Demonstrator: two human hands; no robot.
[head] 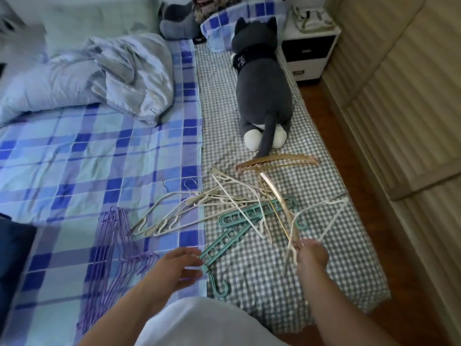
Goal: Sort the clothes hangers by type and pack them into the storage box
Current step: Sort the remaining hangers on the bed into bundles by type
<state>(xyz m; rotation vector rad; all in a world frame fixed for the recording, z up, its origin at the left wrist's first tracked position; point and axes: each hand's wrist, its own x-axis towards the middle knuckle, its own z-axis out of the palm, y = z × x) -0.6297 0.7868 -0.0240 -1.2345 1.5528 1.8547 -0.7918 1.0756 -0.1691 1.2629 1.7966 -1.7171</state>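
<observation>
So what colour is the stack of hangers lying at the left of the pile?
Purple, lying on the blue plaid sheet; seen in the head view.

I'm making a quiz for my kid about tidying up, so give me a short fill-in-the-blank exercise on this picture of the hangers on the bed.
1. The neat stack of hangers lying on the plaid sheet, left of the jumbled pile, is ____ in colour.
2. The right hand grips a white hanger and a ____ one together.
3. The open left hand reaches toward a ____ hanger with rows of holes.
4. The plush toy lying beyond the pile is shaped like a ____.

Missing words: purple; gold; green; cat
</observation>
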